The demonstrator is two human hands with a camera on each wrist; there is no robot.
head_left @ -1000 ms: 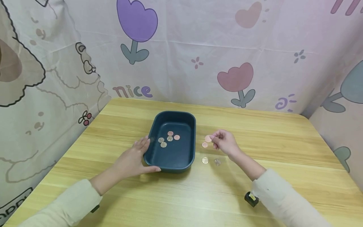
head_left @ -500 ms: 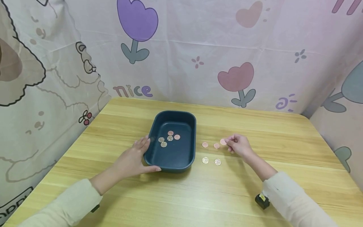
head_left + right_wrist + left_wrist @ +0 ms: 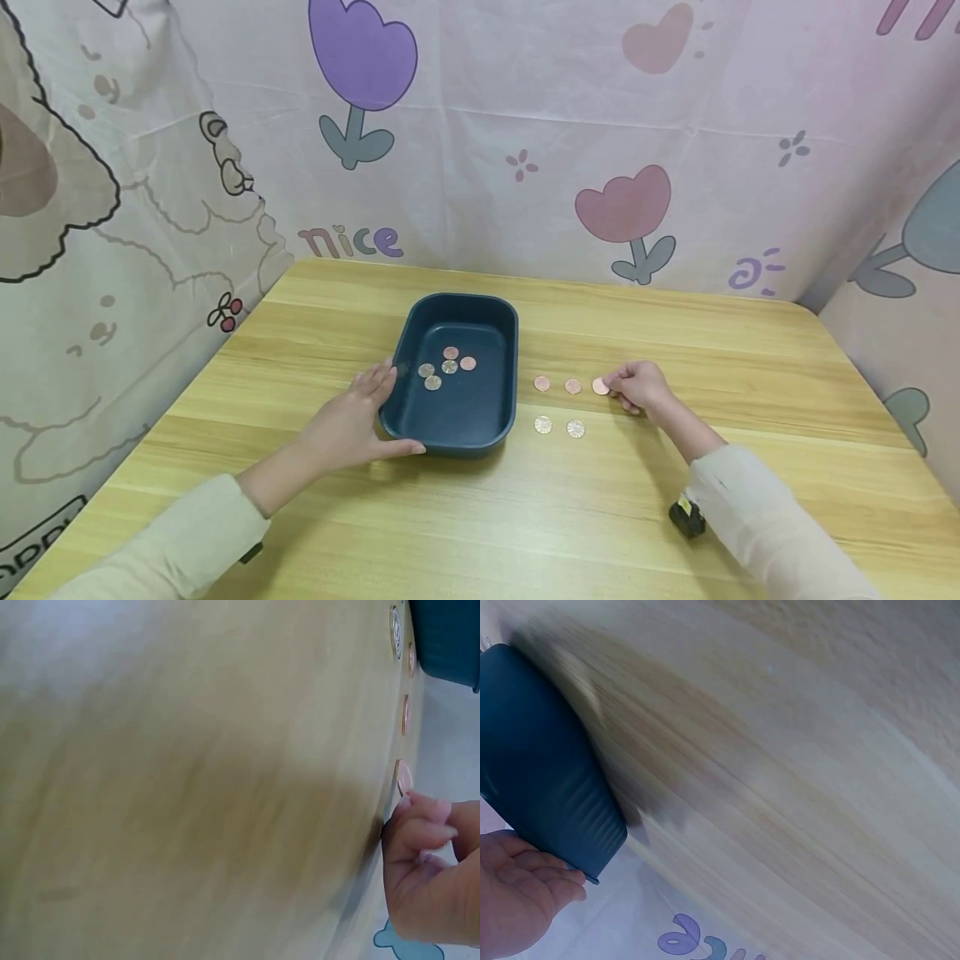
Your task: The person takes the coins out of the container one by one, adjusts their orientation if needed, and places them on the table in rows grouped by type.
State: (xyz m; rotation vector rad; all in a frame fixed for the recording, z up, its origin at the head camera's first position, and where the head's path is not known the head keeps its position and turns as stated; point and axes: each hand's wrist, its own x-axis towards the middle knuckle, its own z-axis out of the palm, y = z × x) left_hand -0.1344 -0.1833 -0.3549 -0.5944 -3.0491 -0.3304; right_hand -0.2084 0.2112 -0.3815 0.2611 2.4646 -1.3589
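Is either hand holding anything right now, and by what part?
The right hand pinches the rightmost copper-coloured coin at its right edge. The left hand holds the blue container around its near left corner.

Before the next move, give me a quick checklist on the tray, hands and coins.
1. Tray steadied: ok, left hand rests on its rim.
2. End coin let go: not ok, right hand pinches its edge.
3. End coin flat on table: cannot tell, right hand covers part.
4. Copper coins on table in line: ok, three.
5. Yellow coins on table as many: not ok, two.
6. Coins inside tray available: ok, five.
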